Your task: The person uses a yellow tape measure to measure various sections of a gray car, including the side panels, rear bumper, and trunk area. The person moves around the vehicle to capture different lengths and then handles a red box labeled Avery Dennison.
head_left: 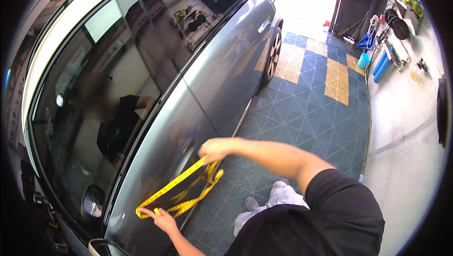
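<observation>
Against the grey car door (pixel 207 91), both hands, left (pixel 163 219) and right (pixel 214 150), pinch a stretched yellow tape measure (pixel 177 185).

A workshop floor of interlocking ribbed plastic tiles (pixel 311 114) — dark blue-grey, broken by yellow-orange squares (pixel 337 81) — carries a grey car (pixel 222 72), its dark front wheel (pixel 273 53) standing on the checkered patch. Beside the tiles runs a strip of pale smooth concrete floor (pixel 406 128) along the right-hand wall. On the floor near that wall stand a small light-blue plastic bucket (pixel 363 61) and two blue cylinders (pixel 381 67) leaning side by side — just beyond them, a long-handled broom (pixel 347 30) rests by the bright doorway.
</observation>
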A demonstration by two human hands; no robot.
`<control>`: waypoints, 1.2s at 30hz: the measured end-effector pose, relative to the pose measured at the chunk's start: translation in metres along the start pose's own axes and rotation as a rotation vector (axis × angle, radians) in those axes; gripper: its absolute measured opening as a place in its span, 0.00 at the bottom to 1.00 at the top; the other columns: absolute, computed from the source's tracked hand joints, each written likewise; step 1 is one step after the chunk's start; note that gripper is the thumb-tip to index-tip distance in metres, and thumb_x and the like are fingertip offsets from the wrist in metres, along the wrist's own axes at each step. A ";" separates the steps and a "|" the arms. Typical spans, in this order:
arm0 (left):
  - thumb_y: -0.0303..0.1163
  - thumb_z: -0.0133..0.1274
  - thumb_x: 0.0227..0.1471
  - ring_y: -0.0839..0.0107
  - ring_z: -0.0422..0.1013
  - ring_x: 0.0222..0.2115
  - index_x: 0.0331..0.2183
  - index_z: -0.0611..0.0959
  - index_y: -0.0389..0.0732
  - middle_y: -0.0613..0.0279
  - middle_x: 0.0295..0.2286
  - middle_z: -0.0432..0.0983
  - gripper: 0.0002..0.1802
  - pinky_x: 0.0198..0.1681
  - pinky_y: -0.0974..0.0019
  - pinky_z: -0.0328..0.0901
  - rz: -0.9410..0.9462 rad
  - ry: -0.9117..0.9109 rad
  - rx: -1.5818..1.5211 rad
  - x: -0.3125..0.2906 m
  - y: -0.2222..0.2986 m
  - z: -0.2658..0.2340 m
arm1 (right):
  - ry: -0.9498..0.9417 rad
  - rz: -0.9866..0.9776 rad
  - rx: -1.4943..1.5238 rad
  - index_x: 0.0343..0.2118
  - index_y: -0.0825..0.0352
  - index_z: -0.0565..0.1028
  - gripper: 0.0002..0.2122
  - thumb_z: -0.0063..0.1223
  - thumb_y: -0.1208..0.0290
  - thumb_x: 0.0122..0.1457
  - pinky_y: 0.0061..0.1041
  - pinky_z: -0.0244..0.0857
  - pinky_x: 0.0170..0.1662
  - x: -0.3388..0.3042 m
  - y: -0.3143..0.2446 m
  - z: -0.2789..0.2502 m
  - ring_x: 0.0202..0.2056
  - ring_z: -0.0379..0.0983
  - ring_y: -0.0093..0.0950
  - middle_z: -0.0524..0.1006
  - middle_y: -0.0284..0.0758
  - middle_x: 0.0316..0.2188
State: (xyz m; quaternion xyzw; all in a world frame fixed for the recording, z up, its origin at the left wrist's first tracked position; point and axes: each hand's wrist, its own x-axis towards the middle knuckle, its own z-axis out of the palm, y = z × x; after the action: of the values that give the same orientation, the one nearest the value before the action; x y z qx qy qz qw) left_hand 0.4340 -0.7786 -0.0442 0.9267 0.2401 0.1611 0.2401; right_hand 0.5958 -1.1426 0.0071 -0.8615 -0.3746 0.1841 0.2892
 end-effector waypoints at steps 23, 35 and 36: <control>0.27 0.41 0.59 0.65 0.63 0.23 0.66 0.39 0.63 0.56 0.37 0.69 0.43 0.26 0.60 0.65 -0.555 -0.010 -0.270 0.033 -0.026 -0.025 | 0.468 0.625 -0.342 0.37 0.60 0.79 0.11 0.50 0.61 0.58 0.44 0.61 0.49 -0.160 0.370 -0.364 0.41 0.76 0.38 0.81 0.37 0.32; 0.37 0.45 0.58 0.42 0.74 0.38 0.54 0.69 0.34 0.33 0.39 0.75 0.25 0.41 0.45 0.68 -0.549 0.355 0.447 0.013 0.081 -0.003 | 0.449 0.513 -0.359 0.32 0.65 0.77 0.15 0.49 0.57 0.60 0.41 0.68 0.39 -0.130 0.406 -0.402 0.32 0.76 0.44 0.78 0.43 0.24; 0.37 0.44 0.59 0.41 0.74 0.37 0.52 0.71 0.33 0.35 0.38 0.76 0.23 0.39 0.46 0.68 -0.500 0.489 0.422 0.021 0.131 0.005 | 0.446 0.508 -0.369 0.31 0.66 0.77 0.15 0.49 0.57 0.60 0.41 0.68 0.39 -0.134 0.411 -0.401 0.32 0.76 0.44 0.78 0.43 0.24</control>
State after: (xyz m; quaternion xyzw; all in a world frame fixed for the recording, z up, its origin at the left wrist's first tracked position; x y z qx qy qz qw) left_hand 0.5015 -0.8707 0.0242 0.8030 0.5358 0.2607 0.0122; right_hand 0.9440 -1.6151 0.0657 -0.9833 -0.1037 -0.0125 0.1489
